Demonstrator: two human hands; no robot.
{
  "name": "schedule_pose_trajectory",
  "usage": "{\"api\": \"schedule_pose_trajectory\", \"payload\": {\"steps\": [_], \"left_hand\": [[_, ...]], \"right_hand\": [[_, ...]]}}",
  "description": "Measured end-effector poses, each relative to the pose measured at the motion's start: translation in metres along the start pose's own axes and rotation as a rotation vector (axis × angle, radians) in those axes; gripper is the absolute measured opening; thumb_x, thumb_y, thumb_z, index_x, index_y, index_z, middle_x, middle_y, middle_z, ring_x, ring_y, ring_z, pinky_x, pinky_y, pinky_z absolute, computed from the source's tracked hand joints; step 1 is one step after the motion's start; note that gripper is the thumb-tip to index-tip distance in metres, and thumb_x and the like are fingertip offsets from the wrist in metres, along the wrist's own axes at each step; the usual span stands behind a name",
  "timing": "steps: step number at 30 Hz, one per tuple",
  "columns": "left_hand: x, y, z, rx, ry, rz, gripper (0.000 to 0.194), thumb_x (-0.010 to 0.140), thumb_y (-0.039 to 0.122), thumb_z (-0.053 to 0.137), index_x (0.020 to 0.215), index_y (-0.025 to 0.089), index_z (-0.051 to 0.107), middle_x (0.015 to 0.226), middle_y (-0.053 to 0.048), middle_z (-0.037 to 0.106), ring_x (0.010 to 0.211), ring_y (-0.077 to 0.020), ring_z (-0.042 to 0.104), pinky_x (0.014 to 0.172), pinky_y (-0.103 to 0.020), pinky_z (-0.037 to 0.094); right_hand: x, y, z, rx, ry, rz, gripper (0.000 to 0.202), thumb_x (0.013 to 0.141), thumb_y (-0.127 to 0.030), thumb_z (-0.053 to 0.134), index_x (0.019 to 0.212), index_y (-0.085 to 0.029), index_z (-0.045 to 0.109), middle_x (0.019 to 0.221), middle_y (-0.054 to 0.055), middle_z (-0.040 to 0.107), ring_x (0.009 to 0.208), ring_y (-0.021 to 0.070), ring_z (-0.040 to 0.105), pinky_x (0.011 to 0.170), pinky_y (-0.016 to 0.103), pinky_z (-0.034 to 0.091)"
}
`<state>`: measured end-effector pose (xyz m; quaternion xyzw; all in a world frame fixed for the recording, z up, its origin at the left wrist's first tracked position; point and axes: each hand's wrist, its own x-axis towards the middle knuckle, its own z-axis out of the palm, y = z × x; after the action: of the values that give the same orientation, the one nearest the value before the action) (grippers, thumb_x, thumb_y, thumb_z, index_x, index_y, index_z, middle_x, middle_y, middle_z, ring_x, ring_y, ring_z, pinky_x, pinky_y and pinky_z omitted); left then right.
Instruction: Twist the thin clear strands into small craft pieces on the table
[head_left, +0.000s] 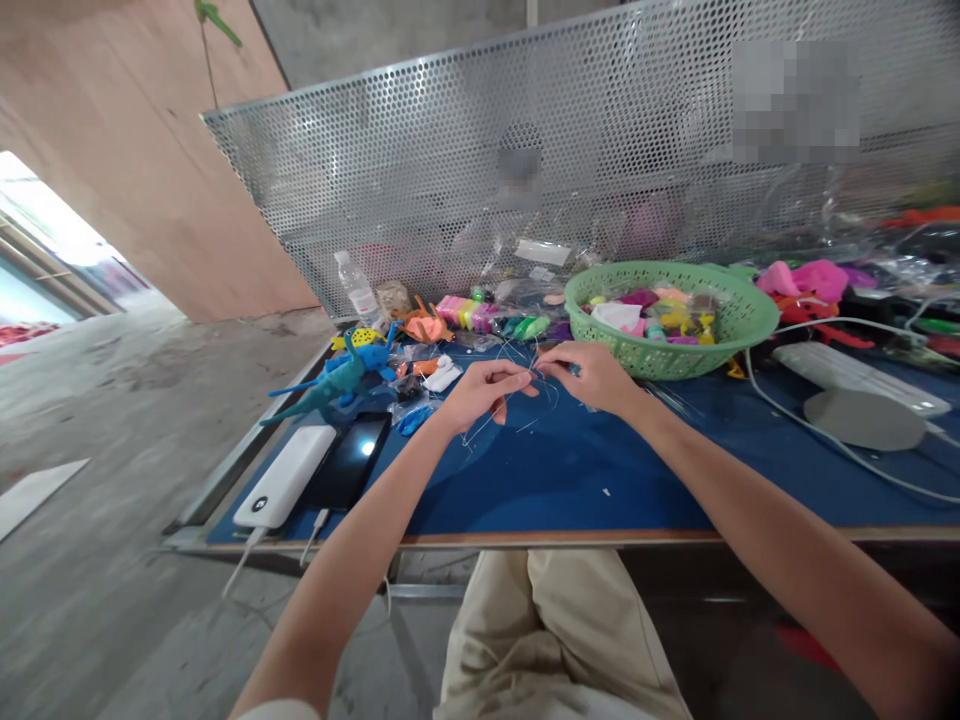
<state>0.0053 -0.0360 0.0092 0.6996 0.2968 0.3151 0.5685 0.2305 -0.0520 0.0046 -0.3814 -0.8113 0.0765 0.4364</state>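
Observation:
My left hand [491,390] and my right hand [585,373] meet above the middle of the blue tabletop [570,490]. Thin clear strands [553,400] loop out from between them and trail below. Both hands are closed in a pinch on these strands, thumbs against fingers. What lies right at the fingertips is too small to make out. A white soft piece [442,374] rests just left of my left hand. Behind my right hand stands a green plastic basket [675,358] holding several small colourful toys.
Blue toy animals [337,385], a white power bank [285,478] and a black phone [352,460] lie at left. A clear bottle [356,288] stands behind them. A perforated metal screen [450,130] bounds the back. White cables [810,430] and a grey disc [862,420] lie at right.

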Motion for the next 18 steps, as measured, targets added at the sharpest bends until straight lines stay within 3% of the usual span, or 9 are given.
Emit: {"api": "schedule_pose_trajectory", "payload": {"steps": [6, 11, 18], "left_hand": [[-0.002, 0.004, 0.002, -0.015, -0.029, -0.014, 0.031, 0.082, 0.042, 0.072, 0.090, 0.012, 0.068, 0.083, -0.010, 0.076, 0.047, -0.0081, 0.062, 0.047, -0.019, 0.050], [-0.006, 0.008, 0.005, 0.033, -0.048, 0.010, 0.029, 0.085, 0.042, 0.068, 0.088, 0.013, 0.065, 0.080, -0.008, 0.077, 0.029, -0.0025, 0.044, 0.032, -0.016, 0.032], [-0.007, 0.009, 0.005, 0.003, -0.120, 0.024, 0.029, 0.084, 0.040, 0.071, 0.087, 0.012, 0.066, 0.087, -0.011, 0.078, 0.040, -0.0081, 0.059, 0.040, -0.019, 0.045]], "right_hand": [[-0.002, -0.009, 0.002, 0.087, 0.057, 0.088, 0.024, 0.093, -0.042, 0.059, 0.102, -0.028, 0.075, 0.093, 0.003, 0.078, 0.080, 0.0225, 0.071, 0.068, 0.035, 0.056], [-0.003, -0.010, 0.006, 0.082, 0.045, 0.064, 0.021, 0.093, -0.041, 0.059, 0.091, -0.027, 0.074, 0.088, 0.003, 0.077, 0.074, 0.0203, 0.069, 0.064, 0.033, 0.053], [-0.001, -0.016, 0.002, 0.221, 0.083, 0.093, 0.021, 0.093, -0.041, 0.059, 0.085, -0.025, 0.070, 0.081, 0.002, 0.074, 0.078, 0.0210, 0.069, 0.073, 0.035, 0.052]]}}
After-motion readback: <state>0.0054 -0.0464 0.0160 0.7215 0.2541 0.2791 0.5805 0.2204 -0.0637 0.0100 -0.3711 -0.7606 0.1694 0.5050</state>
